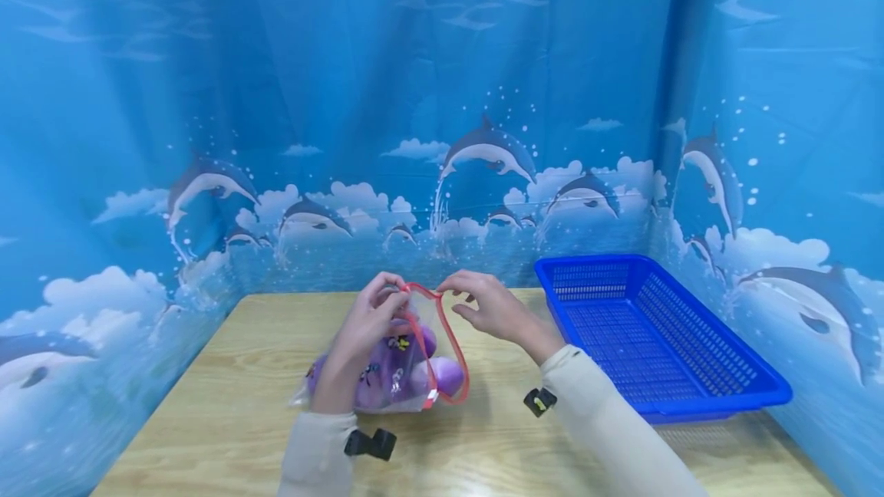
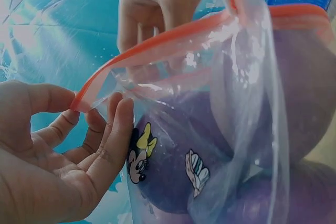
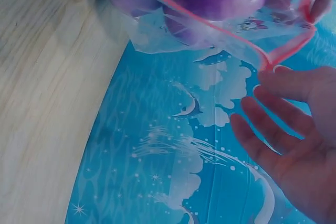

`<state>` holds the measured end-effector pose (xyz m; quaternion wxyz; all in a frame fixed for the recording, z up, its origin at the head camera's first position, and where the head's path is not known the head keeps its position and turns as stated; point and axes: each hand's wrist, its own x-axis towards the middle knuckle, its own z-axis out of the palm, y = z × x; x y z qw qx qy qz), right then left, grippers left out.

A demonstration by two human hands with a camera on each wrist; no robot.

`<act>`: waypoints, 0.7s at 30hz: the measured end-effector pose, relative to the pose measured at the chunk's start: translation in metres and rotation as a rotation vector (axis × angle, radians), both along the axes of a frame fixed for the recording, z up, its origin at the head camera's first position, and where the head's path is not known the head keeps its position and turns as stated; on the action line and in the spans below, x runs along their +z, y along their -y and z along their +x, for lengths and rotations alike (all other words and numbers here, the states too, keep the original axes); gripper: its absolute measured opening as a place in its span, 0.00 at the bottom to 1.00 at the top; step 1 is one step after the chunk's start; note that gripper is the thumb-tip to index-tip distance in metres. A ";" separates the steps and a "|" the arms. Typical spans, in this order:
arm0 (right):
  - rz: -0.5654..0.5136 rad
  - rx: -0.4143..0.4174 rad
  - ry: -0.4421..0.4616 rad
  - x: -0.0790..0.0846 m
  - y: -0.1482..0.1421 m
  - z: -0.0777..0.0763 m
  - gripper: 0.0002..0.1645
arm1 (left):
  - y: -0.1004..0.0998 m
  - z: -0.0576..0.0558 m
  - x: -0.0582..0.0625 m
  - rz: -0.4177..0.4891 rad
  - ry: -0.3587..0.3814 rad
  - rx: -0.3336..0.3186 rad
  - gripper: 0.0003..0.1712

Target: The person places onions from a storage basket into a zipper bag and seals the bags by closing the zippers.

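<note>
A clear plastic zip bag (image 1: 407,399) printed with cartoon figures lies on the table, its mouth spread apart. Purple balls (image 1: 442,376), several of them, show inside it. Along the mouth runs an orange-red zip edge (image 2: 157,38), with a slider (image 1: 430,399) at its near end. My left hand (image 1: 369,317) pinches one far part of this edge between thumb and forefinger, the other fingers lying against the plastic. Opposite it, my right hand (image 1: 493,311) pinches the edge too, thumb and forefinger at a bend in the zip (image 3: 266,66), its remaining fingers spread loosely.
A blue perforated plastic basket (image 1: 649,355) stands to the right on the light wooden table (image 1: 255,374). Behind and at both sides hangs a blue curtain (image 1: 387,175) with dolphins and clouds. Dark wrist mounts (image 1: 371,444) sit on both cream sleeves (image 1: 608,413).
</note>
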<state>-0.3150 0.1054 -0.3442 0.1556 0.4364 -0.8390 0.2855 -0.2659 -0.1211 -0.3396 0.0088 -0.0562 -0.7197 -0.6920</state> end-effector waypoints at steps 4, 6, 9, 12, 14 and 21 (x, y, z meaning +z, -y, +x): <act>0.017 0.024 0.014 0.000 0.000 -0.002 0.17 | -0.001 0.003 0.003 0.021 -0.016 -0.019 0.04; -0.009 0.040 -0.001 0.001 0.000 -0.003 0.13 | -0.001 0.003 0.004 0.029 -0.021 -0.029 0.04; -0.064 0.072 -0.052 0.004 0.000 -0.005 0.06 | 0.000 0.003 0.007 0.041 -0.030 -0.034 0.04; -0.122 0.096 -0.093 0.009 -0.001 -0.006 0.03 | 0.006 0.004 0.011 0.022 -0.046 -0.040 0.08; -0.150 0.093 -0.090 0.013 -0.003 -0.005 0.03 | 0.012 0.005 0.015 -0.014 -0.064 -0.058 0.12; -0.270 0.001 0.035 0.027 -0.013 0.000 0.05 | 0.035 0.007 0.024 -0.088 -0.185 -0.179 0.26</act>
